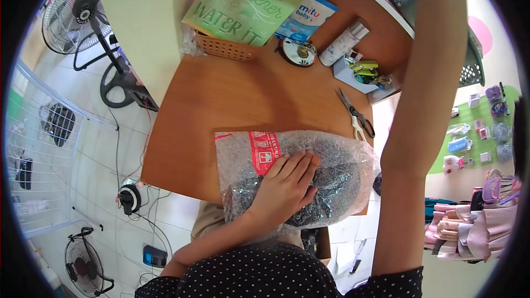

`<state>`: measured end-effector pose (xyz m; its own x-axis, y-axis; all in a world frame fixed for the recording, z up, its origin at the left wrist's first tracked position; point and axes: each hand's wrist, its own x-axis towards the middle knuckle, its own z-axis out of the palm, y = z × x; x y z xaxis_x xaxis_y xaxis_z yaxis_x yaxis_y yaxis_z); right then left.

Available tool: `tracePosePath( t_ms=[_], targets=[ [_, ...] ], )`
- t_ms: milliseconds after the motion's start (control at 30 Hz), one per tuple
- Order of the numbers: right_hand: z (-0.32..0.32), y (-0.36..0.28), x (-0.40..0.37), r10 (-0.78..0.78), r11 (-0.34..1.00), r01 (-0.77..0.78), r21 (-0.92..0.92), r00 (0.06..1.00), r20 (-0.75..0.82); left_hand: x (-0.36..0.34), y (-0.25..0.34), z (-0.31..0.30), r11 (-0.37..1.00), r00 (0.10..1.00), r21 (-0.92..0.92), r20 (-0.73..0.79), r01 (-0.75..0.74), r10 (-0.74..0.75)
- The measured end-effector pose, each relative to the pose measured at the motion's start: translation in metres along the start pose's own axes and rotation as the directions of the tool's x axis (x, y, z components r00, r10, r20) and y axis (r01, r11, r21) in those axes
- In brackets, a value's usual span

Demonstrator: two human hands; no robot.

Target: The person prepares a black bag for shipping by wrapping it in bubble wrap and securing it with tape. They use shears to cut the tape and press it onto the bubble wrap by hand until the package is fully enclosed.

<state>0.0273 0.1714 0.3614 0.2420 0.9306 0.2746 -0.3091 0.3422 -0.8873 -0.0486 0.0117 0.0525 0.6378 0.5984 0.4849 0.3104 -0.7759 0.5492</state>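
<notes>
A package in clear bubble wrap (342,187) lies across the front edge of the desk, with something dark inside that I cannot make out. A red printed tape strip (266,146) with white symbols runs over its upper left part. My left hand (290,179) rests flat on top of the package, fingers stretched out, just right of the strip. My right arm reaches up past the right side of the desk, and its hand is beyond the top of the view. Scissors (356,113) lie on the desk's right side, above the package's upper right corner.
At the back of the wooden desk (187,116) stand an orange basket (226,47) with a green printed bag (251,3), a tape roll (298,52), a spray can (343,42) and a white organizer (353,74). Fans and cables are on the floor to the left.
</notes>
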Motion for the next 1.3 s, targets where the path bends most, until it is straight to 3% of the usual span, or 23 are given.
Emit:
tracePosePath(
  t_ms=[133,267,333,400,667,767,867,1100,1167,1200,1300],
  targets=[
    [-0.075,0.019,-0.051,0.101,0.994,-0.086,-0.074,0.968,0.23,-0.001,0.001,0.001,1.0,1.0,-0.001,-0.016,0.011,-0.011],
    [-0.151,0.066,-0.117,0.453,0.889,-0.405,-0.212,0.843,0.289,-0.004,-0.001,0.003,1.0,0.998,-0.02,-0.059,0.005,-0.006],
    [-0.182,0.084,-0.144,0.625,0.769,-0.575,-0.28,0.769,0.136,-0.005,-0.002,0.003,1.0,0.997,-0.007,-0.077,-0.022,0.021],
    [-0.205,0.09,-0.165,0.744,0.554,-0.754,-0.352,0.639,-0.195,-0.006,-0.003,0.005,0.999,0.995,-0.028,-0.095,-0.017,0.015],
    [-0.2,0.087,-0.19,0.777,0.383,-0.881,-0.278,0.47,-0.419,-0.005,-0.003,0.005,0.997,0.995,-0.075,-0.105,-0.009,0.001],
    [-0.177,0.088,-0.185,0.713,0.4,-0.89,-0.217,0.452,-0.537,-0.005,-0.002,0.005,0.997,0.994,-0.073,-0.105,0.007,-0.015],
    [-0.183,0.088,-0.184,0.781,0.352,-0.9,-0.258,0.435,-0.448,-0.006,-0.002,0.006,0.997,0.991,-0.079,-0.136,0.004,-0.014],
    [-0.179,0.076,-0.199,0.747,0.446,-0.79,-0.42,0.587,-0.311,-0.005,-0.003,0.006,0.992,0.986,-0.13,-0.166,0.003,-0.025],
    [-0.169,0.073,-0.207,0.68,0.535,-0.62,-0.574,0.719,-0.143,-0.004,-0.003,0.003,0.982,0.986,-0.187,-0.159,0.023,-0.053],
    [-0.17,0.07,-0.212,0.677,0.534,-0.618,-0.578,0.721,-0.145,-0.004,-0.003,0.001,0.982,0.985,-0.189,-0.163,0.02,-0.051],
    [-0.171,0.064,-0.225,0.597,0.607,-0.361,-0.708,0.795,0.107,-0.004,-0.004,-0.004,0.962,0.99,-0.27,-0.124,0.029,-0.065]
  ],
)
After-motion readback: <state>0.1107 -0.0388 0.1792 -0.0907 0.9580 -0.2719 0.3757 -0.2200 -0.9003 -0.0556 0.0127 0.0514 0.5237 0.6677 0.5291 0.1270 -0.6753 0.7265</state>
